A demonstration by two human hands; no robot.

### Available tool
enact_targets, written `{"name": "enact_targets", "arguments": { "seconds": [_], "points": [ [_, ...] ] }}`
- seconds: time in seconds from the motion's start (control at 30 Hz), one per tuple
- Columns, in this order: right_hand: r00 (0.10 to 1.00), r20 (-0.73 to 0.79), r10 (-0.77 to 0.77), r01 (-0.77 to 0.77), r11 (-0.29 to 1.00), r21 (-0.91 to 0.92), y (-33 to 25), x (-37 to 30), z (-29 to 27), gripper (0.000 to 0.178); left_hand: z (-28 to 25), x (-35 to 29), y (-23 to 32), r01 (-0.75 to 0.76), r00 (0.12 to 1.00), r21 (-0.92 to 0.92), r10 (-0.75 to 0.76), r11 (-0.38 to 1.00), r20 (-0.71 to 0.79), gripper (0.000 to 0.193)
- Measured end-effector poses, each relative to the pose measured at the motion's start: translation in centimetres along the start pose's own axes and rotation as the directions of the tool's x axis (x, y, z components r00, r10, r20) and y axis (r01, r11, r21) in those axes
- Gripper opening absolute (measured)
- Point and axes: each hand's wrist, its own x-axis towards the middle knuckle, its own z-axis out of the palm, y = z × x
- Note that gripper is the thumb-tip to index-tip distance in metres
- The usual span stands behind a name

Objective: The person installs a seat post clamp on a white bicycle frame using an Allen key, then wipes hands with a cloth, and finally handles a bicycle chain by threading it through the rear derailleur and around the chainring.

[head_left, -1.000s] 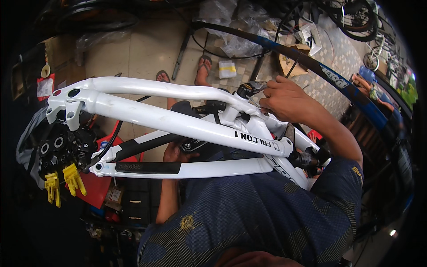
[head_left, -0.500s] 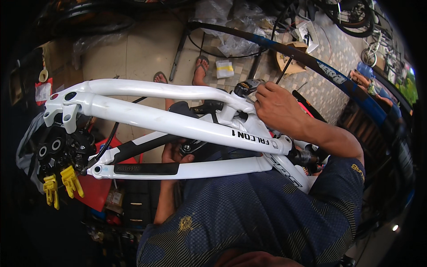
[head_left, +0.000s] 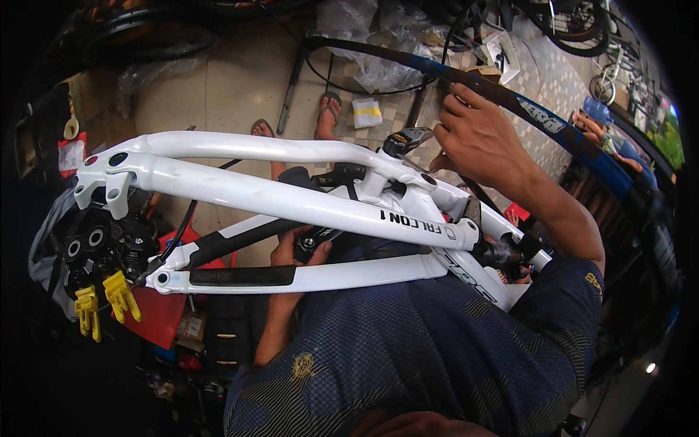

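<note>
A white bicycle frame (head_left: 273, 198) with black lettering lies across in front of me. Between its tubes, my left hand (head_left: 286, 251) is wrapped round a black part with a round metal-rimmed end (head_left: 309, 245), which looks like a crank arm; its thumb presses the near side. My right hand (head_left: 477, 135) is raised above the frame's right part, fingers bent and apart from the thumb, nothing visible in them. Just left of its fingertips, a black blocky part (head_left: 406, 142) with a thin metal rod stands over the far tube. Black brake calipers (head_left: 95, 237) with yellow plastic spacers (head_left: 120, 295) hang at the left.
A dark blue bicycle tube (head_left: 502, 95) arcs past my right hand on the far side. Beyond it lie clear plastic wrap (head_left: 389, 73) and a white-and-yellow packet (head_left: 367, 113). A person's sandalled feet (head_left: 329, 108) stand behind the frame. A red panel (head_left: 156, 313) is at lower left.
My right hand has lifted off the black blocky part and moved right and away from me, its fingers loosening. My left hand keeps its hold; the frame has barely shifted.
</note>
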Motion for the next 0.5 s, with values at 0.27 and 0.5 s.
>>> {"name": "enact_targets", "arguments": {
  "seconds": [0.27,0.5],
  "points": [
    [0.996,0.085,0.015,-0.03,0.985,0.173,1.0,0.8,0.2,0.04,1.3,0.4,-0.7,0.025,0.997,-0.033,-0.027,0.999,-0.07,0.036],
    [0.994,0.061,0.095,-0.111,0.926,0.361,2.9,-0.6,3.5,0.048,2.4,-0.4,-1.5,0.136,0.989,-0.281,-0.148,0.95,-0.024,0.033]
  ]
}}
